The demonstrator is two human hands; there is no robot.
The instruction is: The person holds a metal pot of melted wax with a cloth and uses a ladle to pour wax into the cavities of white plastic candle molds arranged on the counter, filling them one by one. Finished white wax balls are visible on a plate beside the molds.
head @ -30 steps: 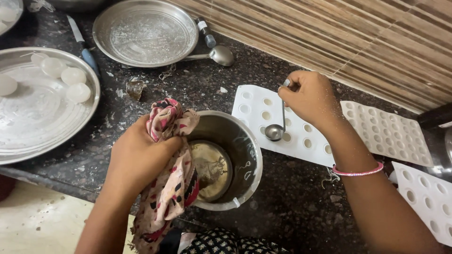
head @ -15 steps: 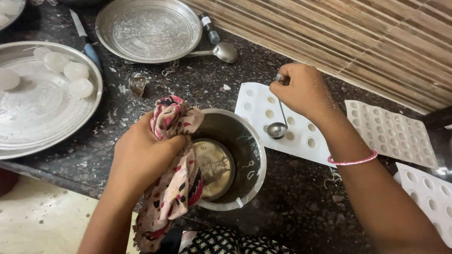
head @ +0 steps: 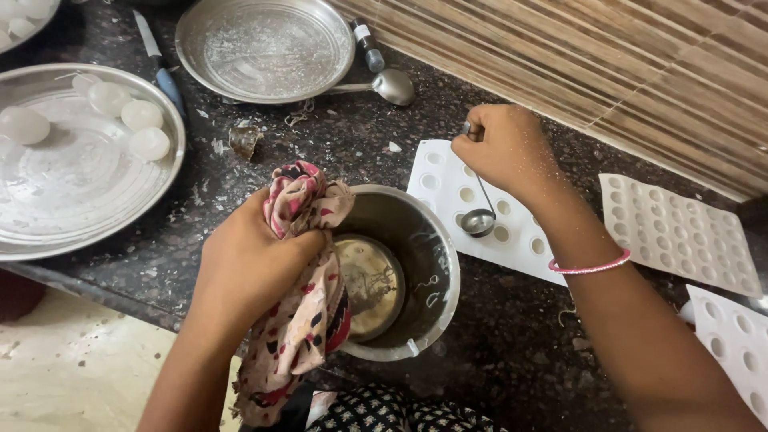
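Little had moved since the earlier frames: the right hand (head: 508,148) stayed clenched on the small ladle (head: 478,222), whose bowl hung just over the white mould tray (head: 448,180), and the view had only drifted slightly. The left hand (head: 252,260) gripped a patterned cloth (head: 308,320) bunched over the rim of the steel pot (head: 424,248), which sat on the dark worktop (head: 512,352) near its front edge.

If the cloth slipped on the rim, the pot could tip toward the edge and spill. A shaky ladle could drip liquid between the tray's hollows rather than into them.

Whether the ladle held anything was hard to tell. How much the pot held was unclear, the cloth hid its near rim, and other trays at the right were cut off by the frame.
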